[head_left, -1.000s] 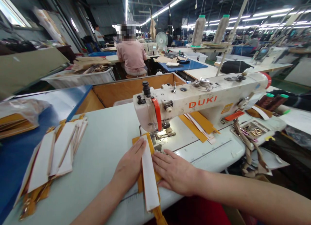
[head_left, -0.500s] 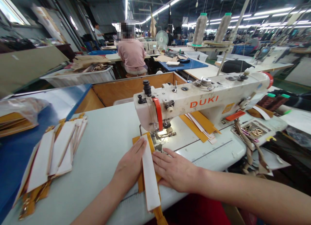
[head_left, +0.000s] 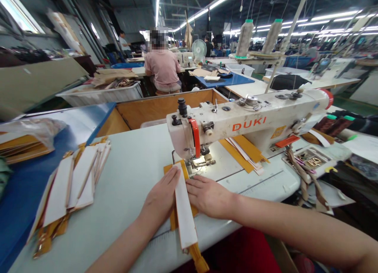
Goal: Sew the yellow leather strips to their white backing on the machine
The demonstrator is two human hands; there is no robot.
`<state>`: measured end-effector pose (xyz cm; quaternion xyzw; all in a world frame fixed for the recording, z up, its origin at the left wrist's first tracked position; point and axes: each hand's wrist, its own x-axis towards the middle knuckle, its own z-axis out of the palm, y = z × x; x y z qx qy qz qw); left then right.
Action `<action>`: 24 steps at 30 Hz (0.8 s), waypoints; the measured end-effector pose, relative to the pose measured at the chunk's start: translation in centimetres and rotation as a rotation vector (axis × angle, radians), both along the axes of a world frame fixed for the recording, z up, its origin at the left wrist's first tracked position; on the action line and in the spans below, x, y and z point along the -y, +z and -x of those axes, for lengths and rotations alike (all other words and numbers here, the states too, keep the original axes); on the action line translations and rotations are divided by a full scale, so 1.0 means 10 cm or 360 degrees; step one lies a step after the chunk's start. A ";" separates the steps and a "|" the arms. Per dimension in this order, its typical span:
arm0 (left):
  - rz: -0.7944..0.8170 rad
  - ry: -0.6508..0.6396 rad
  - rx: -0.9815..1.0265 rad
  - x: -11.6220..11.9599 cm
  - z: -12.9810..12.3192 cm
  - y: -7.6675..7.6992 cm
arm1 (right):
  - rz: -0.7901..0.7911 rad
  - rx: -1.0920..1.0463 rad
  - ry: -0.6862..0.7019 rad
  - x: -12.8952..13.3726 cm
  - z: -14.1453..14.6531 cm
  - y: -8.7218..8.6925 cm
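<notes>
A white-faced strip (head_left: 185,214) with a mustard tail lies lengthwise over a mustard fabric piece (head_left: 174,222), just in front of the sewing machine's (head_left: 201,163) lit needle area. Along the strip's left edge my left hand (head_left: 162,192) lies flat, fingers stretched forward and fingertips on its far end. My right hand (head_left: 208,197) rests flat from the other side, its fingers reaching to the strip's right edge and covering part of the mustard fabric. Both thumbs are mostly hidden. The strip's tail hangs past the table's front edge.
On the left sits a pile of similar white and mustard strips (head_left: 57,192) with metal pieces. More strips (head_left: 240,152) lie under the machine arm. A tray of small metal parts (head_left: 310,161) stands at right. A co-worker (head_left: 163,68) sits ahead, facing away.
The whole view has shifted slightly to the right. My right hand has slid a little forward along the strip, while my left hand stays flat on it.
</notes>
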<state>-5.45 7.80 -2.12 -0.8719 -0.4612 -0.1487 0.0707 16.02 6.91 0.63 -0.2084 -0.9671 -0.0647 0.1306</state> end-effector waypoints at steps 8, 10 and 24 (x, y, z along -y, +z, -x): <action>-0.0007 -0.0095 -0.0026 0.28 -0.05 0.06 | 0.0129 -0.0012 -0.0179 0.34 0.04 -0.02; -0.0036 -0.0137 -0.0040 0.41 -0.08 0.05 | 0.0180 -0.0039 -0.0186 0.50 0.00 -0.04; -0.0087 -0.0142 -0.0219 0.33 -0.22 0.01 | 0.0416 -0.0031 -0.0210 0.73 -0.10 -0.05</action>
